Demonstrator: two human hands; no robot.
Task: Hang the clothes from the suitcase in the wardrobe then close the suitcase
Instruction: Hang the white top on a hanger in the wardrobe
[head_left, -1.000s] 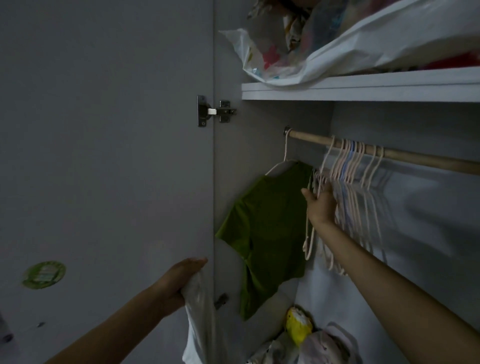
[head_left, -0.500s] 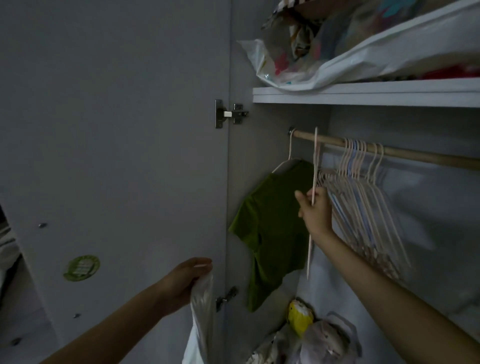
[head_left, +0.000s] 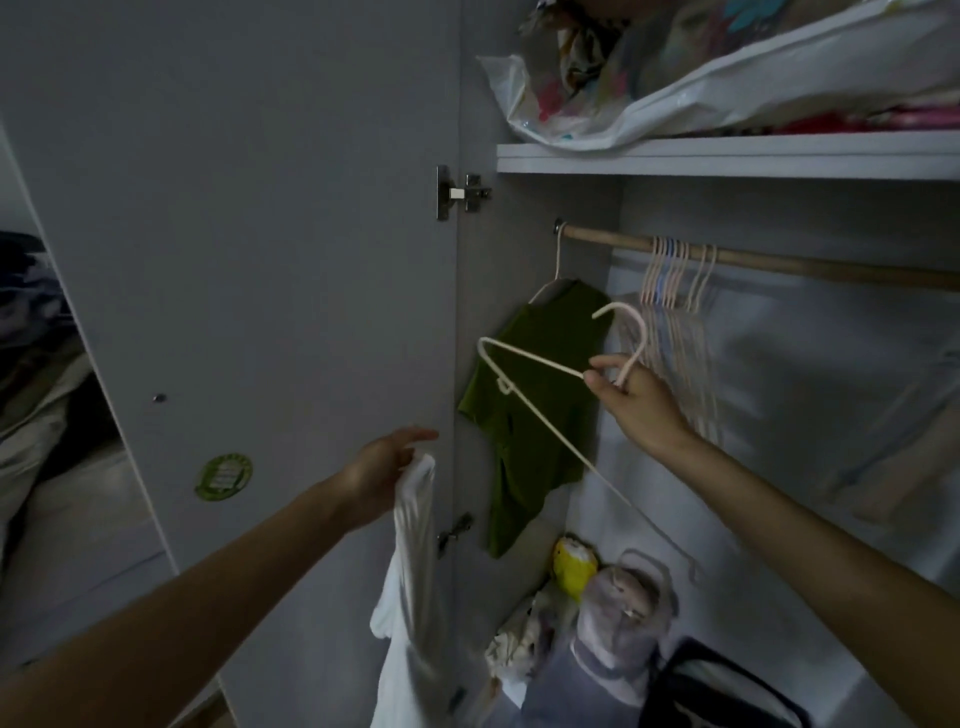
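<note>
White cloth (head_left: 413, 561) hung bunched from the left hand (head_left: 382, 470), whose fingers gripped its top beside the wardrobe door (head_left: 260, 260); the right hand (head_left: 636, 400) pinched a pale hanger (head_left: 524, 387) off the rod (head_left: 779, 262), before a hung green shirt (head_left: 540, 415).

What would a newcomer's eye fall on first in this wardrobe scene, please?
Probably the pale hanger held off the rail, gripped at its neck by the right hand at centre. Behind it a green shirt hangs at the wooden rail's left end. Lower left of centre, the left hand grips a white garment that dangles down.
</note>
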